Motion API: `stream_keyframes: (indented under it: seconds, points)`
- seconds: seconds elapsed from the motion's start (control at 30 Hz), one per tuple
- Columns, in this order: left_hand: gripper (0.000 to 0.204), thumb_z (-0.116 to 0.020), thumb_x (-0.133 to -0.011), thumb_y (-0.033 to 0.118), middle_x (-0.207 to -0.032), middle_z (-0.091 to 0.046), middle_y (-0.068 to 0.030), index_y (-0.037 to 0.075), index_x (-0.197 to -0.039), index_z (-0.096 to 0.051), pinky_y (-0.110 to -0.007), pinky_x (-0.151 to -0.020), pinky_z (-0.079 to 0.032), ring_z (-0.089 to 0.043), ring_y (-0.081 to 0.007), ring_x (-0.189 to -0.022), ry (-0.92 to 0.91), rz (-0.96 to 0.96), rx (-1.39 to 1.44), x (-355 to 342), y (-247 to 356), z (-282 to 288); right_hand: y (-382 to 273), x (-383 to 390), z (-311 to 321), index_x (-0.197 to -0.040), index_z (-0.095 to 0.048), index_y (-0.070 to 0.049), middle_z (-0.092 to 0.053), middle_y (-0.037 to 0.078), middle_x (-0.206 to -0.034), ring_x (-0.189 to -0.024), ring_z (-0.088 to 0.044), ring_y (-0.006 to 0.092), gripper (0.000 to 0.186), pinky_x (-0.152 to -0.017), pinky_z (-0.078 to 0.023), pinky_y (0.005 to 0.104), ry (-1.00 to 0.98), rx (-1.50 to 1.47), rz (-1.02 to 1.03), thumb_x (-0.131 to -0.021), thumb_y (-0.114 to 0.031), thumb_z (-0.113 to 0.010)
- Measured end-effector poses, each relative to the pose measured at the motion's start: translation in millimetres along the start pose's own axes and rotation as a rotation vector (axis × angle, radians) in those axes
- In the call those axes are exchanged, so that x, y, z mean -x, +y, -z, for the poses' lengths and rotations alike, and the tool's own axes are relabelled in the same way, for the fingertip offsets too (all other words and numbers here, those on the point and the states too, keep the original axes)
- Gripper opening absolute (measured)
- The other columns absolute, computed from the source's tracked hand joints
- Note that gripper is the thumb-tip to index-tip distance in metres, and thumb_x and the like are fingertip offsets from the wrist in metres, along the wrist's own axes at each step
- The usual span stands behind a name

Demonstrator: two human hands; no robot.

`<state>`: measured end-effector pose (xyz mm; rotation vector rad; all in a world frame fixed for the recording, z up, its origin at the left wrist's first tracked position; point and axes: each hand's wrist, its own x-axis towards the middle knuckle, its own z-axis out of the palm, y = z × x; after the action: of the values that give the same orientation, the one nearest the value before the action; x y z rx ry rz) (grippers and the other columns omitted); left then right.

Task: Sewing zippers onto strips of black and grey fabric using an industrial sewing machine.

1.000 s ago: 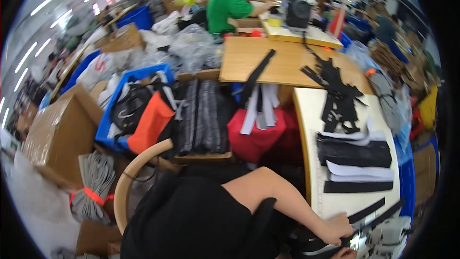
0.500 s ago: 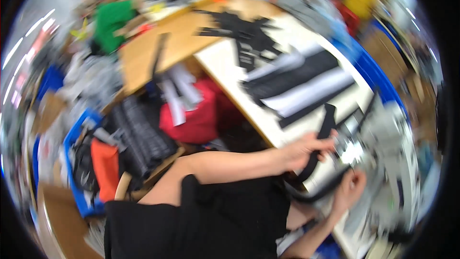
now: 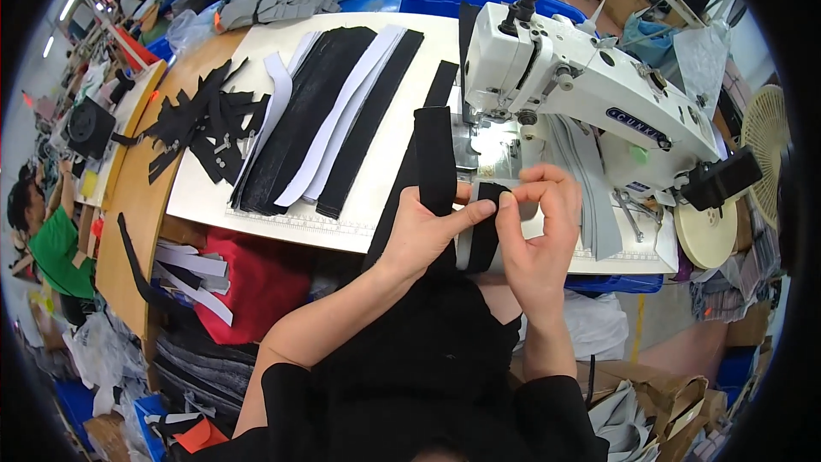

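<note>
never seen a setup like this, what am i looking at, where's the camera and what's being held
There's no robot: these are a person's own bare hands. The pictures come from a fisheye camera worn on the head, looking down, so straight edges bend.

The left hand and right hand hold black fabric in front of a white sewing machine.

On the white tabletop lie black strips, white strips, and a jumbled heap of black straps.

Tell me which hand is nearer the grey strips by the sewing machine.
Right. The right hand is just left of the grey strips; the left hand, holding a black strip, is farther left, beyond the right hand.
</note>
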<state>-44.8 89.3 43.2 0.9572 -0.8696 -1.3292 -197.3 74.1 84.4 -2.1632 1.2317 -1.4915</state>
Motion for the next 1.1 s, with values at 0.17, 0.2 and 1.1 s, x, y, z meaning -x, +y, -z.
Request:
stream_keyframes:
  seconds: [0.17, 0.2, 1.1]
  points:
    - [0.007, -0.082, -0.088, 0.003, -0.083, -0.072, 0.0008, 0.0, -0.091, -0.076, -0.022, -0.067, -0.049, -0.063, -0.0051, -0.075, 0.063, -0.009, -0.072, 10.5, 13.0, -2.9, -1.3, -10.7, 14.0, -0.086, -0.063, -0.005, -0.063, 0.011, -0.121, -0.11, -0.056, 0.0311, 0.012, -0.098, -0.041, 0.0412, -0.111, 0.044, -0.036, -0.082, -0.006, -0.074]
    - [0.007, -0.082, -0.088, 0.003, -0.083, -0.072, 0.0008, 0.0, -0.091, -0.076, -0.022, -0.067, -0.049, -0.063, -0.0051, -0.075, 0.058, -0.01, -0.076, 11.7, 13.7, -2.0, -0.4, -12.9, 15.7, -0.086, -0.063, -0.006, -0.063, 0.012, -0.124, -0.113, -0.056, 0.0316, 0.012, -0.102, -0.039, 0.0415, -0.161, 0.031, -0.042, -0.082, -0.007, -0.074]
    - [0.016, -0.081, -0.091, 0.008, -0.091, -0.077, -0.0033, -0.001, -0.103, -0.079, -0.021, -0.07, -0.053, -0.065, -0.0042, -0.078, 0.006, 0.009, -0.143, 4.0, 4.0, -1.8, 10.3, -53.4, 39.3, -0.086, -0.072, -0.008, -0.066, 0.003, -0.083, -0.089, -0.057, 0.0253, 0.01, -0.093, -0.04, 0.0392, -0.49, 0.116, 0.138, -0.086, -0.018, -0.075]
